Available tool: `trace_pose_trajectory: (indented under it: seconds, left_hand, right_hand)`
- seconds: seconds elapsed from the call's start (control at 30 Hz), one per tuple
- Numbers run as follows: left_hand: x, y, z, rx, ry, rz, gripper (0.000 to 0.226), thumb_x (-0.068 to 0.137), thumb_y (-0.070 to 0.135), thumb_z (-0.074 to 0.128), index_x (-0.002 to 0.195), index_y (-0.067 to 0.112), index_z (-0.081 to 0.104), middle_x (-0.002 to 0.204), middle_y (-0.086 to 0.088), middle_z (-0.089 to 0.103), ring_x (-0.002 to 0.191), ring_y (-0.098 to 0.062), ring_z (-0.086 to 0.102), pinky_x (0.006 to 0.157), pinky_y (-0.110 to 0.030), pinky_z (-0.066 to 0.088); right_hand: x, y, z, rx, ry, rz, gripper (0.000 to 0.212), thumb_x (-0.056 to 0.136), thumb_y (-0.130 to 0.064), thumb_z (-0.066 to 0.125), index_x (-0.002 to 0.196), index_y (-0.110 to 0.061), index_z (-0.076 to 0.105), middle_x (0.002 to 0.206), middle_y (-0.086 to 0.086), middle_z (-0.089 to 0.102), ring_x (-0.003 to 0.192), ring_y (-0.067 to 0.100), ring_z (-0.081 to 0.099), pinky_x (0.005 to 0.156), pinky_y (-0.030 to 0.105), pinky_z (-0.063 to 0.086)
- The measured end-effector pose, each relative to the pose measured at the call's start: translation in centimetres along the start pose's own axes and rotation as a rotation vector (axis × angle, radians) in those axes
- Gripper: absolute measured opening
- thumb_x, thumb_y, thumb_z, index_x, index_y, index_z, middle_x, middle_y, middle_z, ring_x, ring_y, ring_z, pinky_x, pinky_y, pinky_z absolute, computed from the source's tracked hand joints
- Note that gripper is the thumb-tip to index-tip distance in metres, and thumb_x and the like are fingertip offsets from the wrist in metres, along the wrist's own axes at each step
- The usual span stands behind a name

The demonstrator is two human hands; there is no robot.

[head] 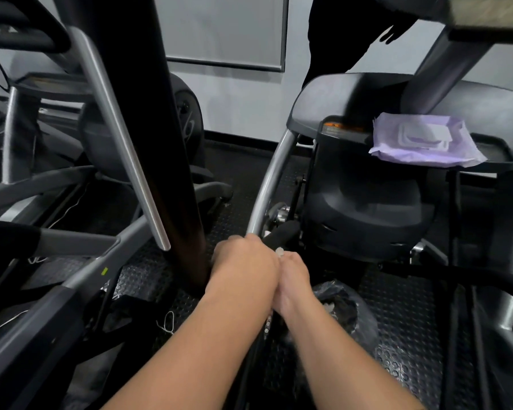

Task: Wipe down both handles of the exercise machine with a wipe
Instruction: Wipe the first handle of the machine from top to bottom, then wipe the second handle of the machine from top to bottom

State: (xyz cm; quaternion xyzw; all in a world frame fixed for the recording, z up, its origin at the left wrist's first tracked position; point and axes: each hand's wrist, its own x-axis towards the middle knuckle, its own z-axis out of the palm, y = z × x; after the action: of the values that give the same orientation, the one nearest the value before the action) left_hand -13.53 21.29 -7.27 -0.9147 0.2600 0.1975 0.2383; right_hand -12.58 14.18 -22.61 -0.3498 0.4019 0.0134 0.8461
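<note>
Low in the middle of the head view, a black handle (282, 230) of the exercise machine slants up to the right. My left hand (246, 260) is curled over it from the left. My right hand (295, 276) lies tight against the left hand, just below it on the same bar. A small bit of white wipe (280, 252) pokes out above my right hand's fingers, which hide the rest. The handle's lower part (256, 353) runs down between my forearms. I cannot pick out the second handle for certain.
A purple pack of wipes (421, 140) lies on the machine's grey shelf (498, 161) at the right. A black bag (345, 306) sits on the studded rubber floor under my right wrist. A thick black post (172, 161) and silver bars crowd the left. A person in black (338, 34) stands behind.
</note>
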Motion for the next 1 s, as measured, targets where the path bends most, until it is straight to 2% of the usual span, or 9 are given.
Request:
trace_pose_trajectory:
  seconds: [0.1, 0.23, 0.47, 0.6, 0.67, 0.77, 0.83, 0.93, 1.0]
  left_hand:
    - [-0.2, 0.0, 0.1, 0.003, -0.016, 0.006, 0.043, 0.1, 0.016, 0.049, 0.143, 0.009, 0.047, 0.138, -0.015, 0.043, 0.124, -0.037, 0.048, 0.095, -0.045, 0.049]
    - [-0.2, 0.0, 0.2, 0.045, 0.001, 0.014, 0.043, 0.099, 0.015, 0.05, 0.141, 0.009, 0.046, 0.136, -0.016, 0.044, 0.119, -0.035, 0.051, 0.09, -0.043, 0.05]
    - [-0.2, 0.3, 0.2, 0.041, -0.021, -0.024, 0.039, 0.101, 0.015, 0.045, 0.14, 0.009, 0.046, 0.132, -0.015, 0.046, 0.116, -0.035, 0.053, 0.087, -0.042, 0.05]
    - [-0.5, -0.3, -1.2, -0.206, 0.016, -0.103, 0.033, 0.099, 0.018, 0.047, 0.131, 0.018, 0.056, 0.131, -0.006, 0.054, 0.12, -0.03, 0.058, 0.09, -0.039, 0.051]
    - [-1.1, -0.4, -2.5, -0.353, 0.179, -0.114, 0.021, 0.097, 0.017, 0.046, 0.112, 0.021, 0.06, 0.119, -0.002, 0.058, 0.11, -0.027, 0.063, 0.08, -0.035, 0.05]
    - [-1.8, 0.8, -6.0, -0.596, 0.439, -0.104, 0.01, 0.095, 0.02, 0.046, 0.092, 0.021, 0.055, 0.105, 0.002, 0.058, 0.097, -0.025, 0.062, 0.074, -0.035, 0.046]
    - [-2.4, 2.4, -9.3, -0.784, 0.573, -0.019, 0.013, 0.095, 0.024, 0.049, 0.092, 0.02, 0.061, 0.097, 0.003, 0.059, 0.092, -0.023, 0.062, 0.079, -0.038, 0.05]
    - [-4.7, 5.8, -15.6, -1.025, 0.714, 0.181, 0.016, 0.094, 0.028, 0.056, 0.083, 0.022, 0.065, 0.085, 0.005, 0.061, 0.081, -0.016, 0.06, 0.077, -0.043, 0.05]
    - [-6.7, 8.1, -19.9, -1.16, 0.781, 0.312, 0.015, 0.091, 0.027, 0.06, 0.079, 0.023, 0.068, 0.081, 0.007, 0.066, 0.078, -0.013, 0.062, 0.075, -0.041, 0.051]
  right_hand:
    - [1.3, -0.6, 0.4, 0.114, 0.088, 0.032, 0.027, 0.086, 0.01, 0.038, 0.087, -0.012, 0.052, 0.069, 0.006, 0.055, 0.058, 0.019, 0.053, 0.05, 0.025, 0.044]
    - [-0.7, 0.9, -0.1, 0.108, -0.014, 0.141, 0.018, 0.091, 0.003, 0.046, 0.094, -0.011, 0.057, 0.064, 0.006, 0.057, 0.059, 0.02, 0.051, 0.057, 0.03, 0.039]
    - [-1.4, 1.6, -0.3, 0.082, -0.086, 0.069, 0.016, 0.087, 0.003, 0.052, 0.098, -0.01, 0.052, 0.066, 0.007, 0.057, 0.059, 0.02, 0.052, 0.056, 0.032, 0.042]
    - [-6.0, -1.4, -2.2, -0.073, -0.164, -0.119, 0.021, 0.092, 0.014, 0.046, 0.088, -0.006, 0.052, 0.074, 0.016, 0.063, 0.063, 0.019, 0.059, 0.056, 0.03, 0.048]
    - [-7.8, -4.7, -3.3, -0.121, -0.151, -0.223, 0.027, 0.088, 0.017, 0.046, 0.083, -0.007, 0.056, 0.08, 0.022, 0.061, 0.07, 0.028, 0.057, 0.062, 0.034, 0.047]
    - [-11.6, -10.6, -4.7, -0.29, -0.122, -0.43, 0.024, 0.086, 0.015, 0.051, 0.083, -0.007, 0.06, 0.068, 0.014, 0.061, 0.067, 0.027, 0.056, 0.056, 0.029, 0.045]
    - [-15.6, -15.0, -5.1, -0.376, -0.108, -0.594, 0.016, 0.084, 0.006, 0.058, 0.087, -0.009, 0.061, 0.064, 0.005, 0.064, 0.061, 0.019, 0.058, 0.053, 0.022, 0.045]
    - [-21.9, -20.8, -6.2, -0.452, -0.036, -0.876, 0.018, 0.071, -0.009, 0.058, 0.084, -0.019, 0.065, 0.071, 0.003, 0.065, 0.065, 0.013, 0.056, 0.058, 0.022, 0.045]
    - [-26.0, -24.0, -7.6, -0.493, 0.028, -1.068, 0.018, 0.075, -0.011, 0.057, 0.086, -0.023, 0.065, 0.078, 0.0, 0.069, 0.067, 0.014, 0.059, 0.061, 0.026, 0.049]
